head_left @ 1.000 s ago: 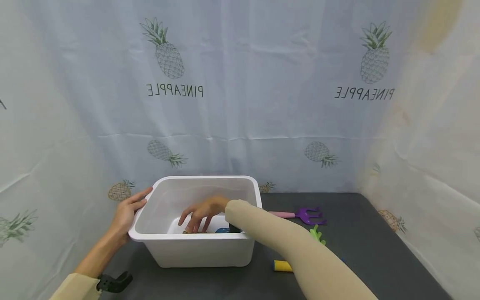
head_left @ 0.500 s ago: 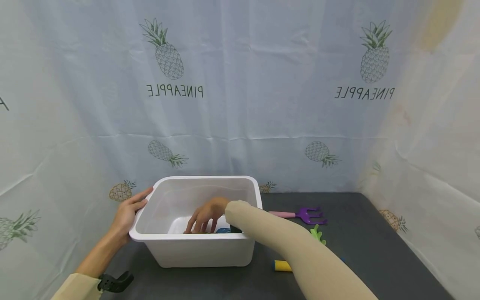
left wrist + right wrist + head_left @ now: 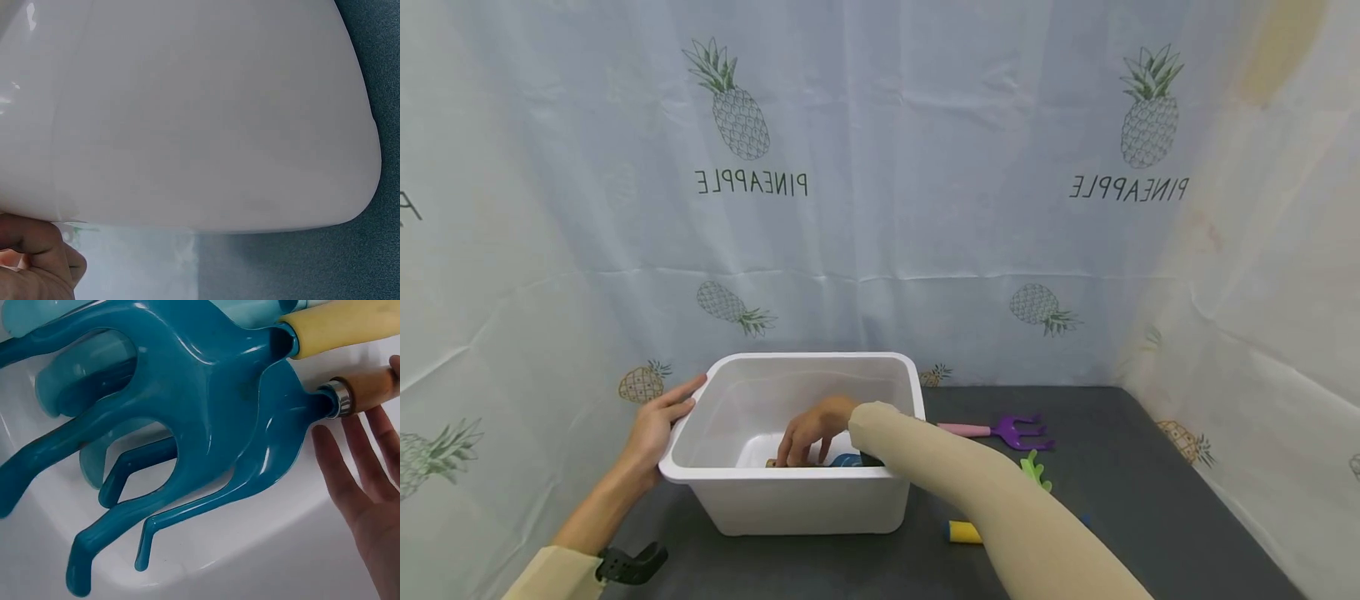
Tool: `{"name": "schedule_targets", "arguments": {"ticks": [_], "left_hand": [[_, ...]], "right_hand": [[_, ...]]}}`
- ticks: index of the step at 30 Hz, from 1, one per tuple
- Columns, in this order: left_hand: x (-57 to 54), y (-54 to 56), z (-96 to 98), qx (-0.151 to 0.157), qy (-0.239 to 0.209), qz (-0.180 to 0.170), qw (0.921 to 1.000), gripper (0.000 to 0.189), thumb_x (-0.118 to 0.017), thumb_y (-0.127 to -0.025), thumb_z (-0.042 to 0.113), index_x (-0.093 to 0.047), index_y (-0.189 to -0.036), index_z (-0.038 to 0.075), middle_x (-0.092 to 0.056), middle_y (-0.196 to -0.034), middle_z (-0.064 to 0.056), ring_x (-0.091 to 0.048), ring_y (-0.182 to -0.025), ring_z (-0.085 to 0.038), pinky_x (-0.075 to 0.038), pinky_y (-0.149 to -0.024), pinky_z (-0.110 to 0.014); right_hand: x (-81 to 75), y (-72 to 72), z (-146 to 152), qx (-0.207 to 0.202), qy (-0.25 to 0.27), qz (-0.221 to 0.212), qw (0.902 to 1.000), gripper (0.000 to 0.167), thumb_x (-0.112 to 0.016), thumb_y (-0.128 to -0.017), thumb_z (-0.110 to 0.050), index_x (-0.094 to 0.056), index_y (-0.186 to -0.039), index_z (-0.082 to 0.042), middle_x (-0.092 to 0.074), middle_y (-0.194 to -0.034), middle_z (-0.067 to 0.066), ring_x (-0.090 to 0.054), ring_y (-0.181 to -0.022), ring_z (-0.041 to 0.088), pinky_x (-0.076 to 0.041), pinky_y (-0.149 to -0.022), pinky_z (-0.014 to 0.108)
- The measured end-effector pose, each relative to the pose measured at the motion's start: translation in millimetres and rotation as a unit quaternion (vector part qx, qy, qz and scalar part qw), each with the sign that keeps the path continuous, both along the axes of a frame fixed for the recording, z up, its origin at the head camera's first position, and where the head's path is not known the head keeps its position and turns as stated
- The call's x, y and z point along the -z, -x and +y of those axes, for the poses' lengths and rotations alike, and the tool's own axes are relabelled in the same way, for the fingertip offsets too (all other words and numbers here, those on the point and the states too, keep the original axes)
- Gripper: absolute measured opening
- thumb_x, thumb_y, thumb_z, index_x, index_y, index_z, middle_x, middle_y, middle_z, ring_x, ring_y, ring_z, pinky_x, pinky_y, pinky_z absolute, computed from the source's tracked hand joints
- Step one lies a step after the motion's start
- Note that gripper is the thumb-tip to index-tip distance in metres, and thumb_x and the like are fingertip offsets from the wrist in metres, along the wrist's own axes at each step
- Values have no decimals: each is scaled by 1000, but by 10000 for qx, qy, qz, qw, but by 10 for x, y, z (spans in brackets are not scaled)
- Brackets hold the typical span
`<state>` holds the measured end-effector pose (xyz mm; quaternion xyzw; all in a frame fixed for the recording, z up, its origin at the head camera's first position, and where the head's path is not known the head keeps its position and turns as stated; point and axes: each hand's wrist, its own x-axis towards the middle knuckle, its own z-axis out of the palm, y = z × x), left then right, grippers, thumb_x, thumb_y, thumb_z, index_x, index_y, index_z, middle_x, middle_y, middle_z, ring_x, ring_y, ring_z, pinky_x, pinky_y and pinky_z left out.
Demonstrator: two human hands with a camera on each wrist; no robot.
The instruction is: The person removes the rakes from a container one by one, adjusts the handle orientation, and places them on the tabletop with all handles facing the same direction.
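The white bin stands upright on the dark table, its top open and its back rim near the curtain. The right sleeve crosses the rim at the front right corner. Inside, the right hand is apart from the left and back walls; the near wall hides the lower fingers in the head view. On the table to the right of the bin are a purple fork with a pink handle, a green piece partly behind the sleeve, and a yellow cylinder (blue at its left end).

Left hand: fingers curled over the bin's left rim, holding it. Right hand: fingers nearly closed, thumb above and fingers beneath the brown handle of the wooden-handled fork; it pinches that handle inside the bin. The yellow-handled fork overlaps the held fork's blue head, with paler teal pieces behind, partly hidden.

Readable writing: "PINEAPPLE", printed twice in mirror image on the curtain, each beneath a pineapple drawing; a cut-off piece of lettering shows at the left edge of the head view.
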<state>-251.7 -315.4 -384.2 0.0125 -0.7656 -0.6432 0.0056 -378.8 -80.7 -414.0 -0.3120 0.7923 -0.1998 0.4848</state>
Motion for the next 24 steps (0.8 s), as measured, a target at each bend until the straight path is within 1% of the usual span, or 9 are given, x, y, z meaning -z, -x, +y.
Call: {"name": "schedule_targets", "arguments": {"ticks": [3, 9, 12, 14, 18, 21, 24], "left_hand": [[4, 1, 1, -9, 23, -5, 10000, 54, -30, -114, 24, -21, -165, 10, -15, -173, -18, -58, -104, 18, -55, -87, -17], [-8, -2, 11, -58, 67, 33, 10000, 54, -30, -113, 23, -22, -164, 9, -17, -172, -20, -59, -102, 17, -56, -85, -17], [-2, -5, 12, -56, 100, 26, 9999, 54, -30, -113, 23, -22, -165, 9, -17, -172, -20, -59, -102, 17, -55, -85, -17], [3, -9, 12, -48, 116, 22, 9999, 54, -29, -113, 23, -22, -165, 9, -17, -172, -20, -59, -102, 17, -56, -86, -17], [9, -13, 14, -50, 142, 26, 9999, 54, -29, -113, 24, -22, -165, 9, -17, -172, -20, -59, -103, 16, -56, -86, -18], [9, -12, 13, -60, 123, 58, 9999, 54, -30, -113, 24, -22, -165, 9, -17, -172, -21, -60, -103, 15, -56, -85, -19], [9, -9, 8, -63, 93, 89, 9999, 54, -31, -113, 24, -22, -165, 8, -17, -171, -22, -60, -103, 15, -56, -85, -19]], "right_hand": [[-4, 16, 6, -21, 184, -59, 9998, 28, -65, -98, -10, -76, -123, -12, -72, -107, -4, -65, -100, 12, -56, -99, 44], [9, 45, 22, -142, 565, -115, 9982, 25, -64, -98, -9, -76, -120, -10, -74, -104, -1, -66, -93, 16, -59, -89, 38], [19, 43, 21, -270, 681, 28, 9973, 23, -65, -97, -8, -76, -117, -9, -72, -103, -2, -65, -92, 14, -59, -86, 38], [25, 42, 18, -312, 771, 190, 9964, 24, -64, -96, -3, -76, -115, -8, -70, -104, -2, -64, -93, 13, -59, -83, 37], [43, 59, 0, -253, 1010, 367, 9939, 29, -60, -91, 8, -76, -112, -5, -66, -106, -2, -61, -93, 13, -60, -79, 35], [41, 69, -13, -216, 1106, 367, 9929, 27, -60, -90, 10, -71, -110, -5, -63, -107, 0, -61, -93, 14, -61, -76, 34], [25, 70, -19, -243, 1115, 353, 9928, 30, -62, -90, 10, -61, -112, -11, -63, -108, 1, -61, -94, 14, -62, -76, 36]]}}
